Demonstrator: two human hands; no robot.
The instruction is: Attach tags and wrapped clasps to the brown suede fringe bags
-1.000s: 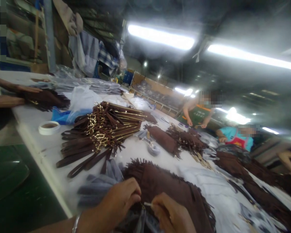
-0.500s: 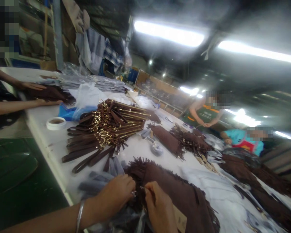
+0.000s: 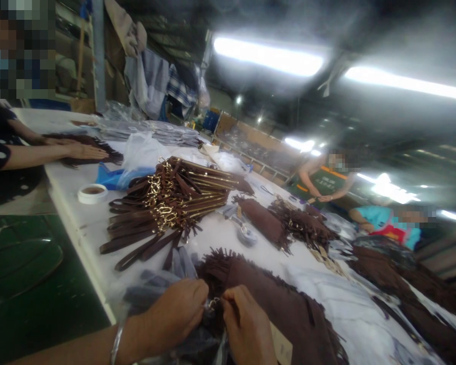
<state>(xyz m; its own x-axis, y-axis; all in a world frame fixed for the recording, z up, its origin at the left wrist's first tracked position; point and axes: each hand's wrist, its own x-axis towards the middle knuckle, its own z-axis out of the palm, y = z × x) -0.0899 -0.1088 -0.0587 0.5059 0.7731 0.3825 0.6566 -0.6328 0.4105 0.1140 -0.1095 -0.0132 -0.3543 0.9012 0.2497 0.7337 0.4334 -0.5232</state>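
A brown fringed bag [image 3: 273, 299] lies flat on the table in front of me, a beige paper tag [image 3: 281, 344] at its lower side. Over its left edge my left hand [image 3: 180, 306] and my right hand [image 3: 247, 324] are close together, both closed in a pinch. A small gold metal clasp [image 3: 213, 304] shows between them, touching the right fingertips. What the left fingers pinch is hidden. Clear plastic and grey wrapped strips [image 3: 152, 289] lie beneath and beside my left hand.
A pile of brown bags with straps and gold clasps [image 3: 171, 203] lies ahead. Behind it are a white tape roll [image 3: 92, 193] and a blue plastic packet [image 3: 110, 176]. A clear tape roll [image 3: 247, 234] sits mid-table. A co-worker's hands [image 3: 83, 150] press another brown piece at left; two people are at right.
My hands stay over the bag's edge, and the gold clasp now shows more clearly between them. At left, the co-worker's hand has moved on top of the brown piece.
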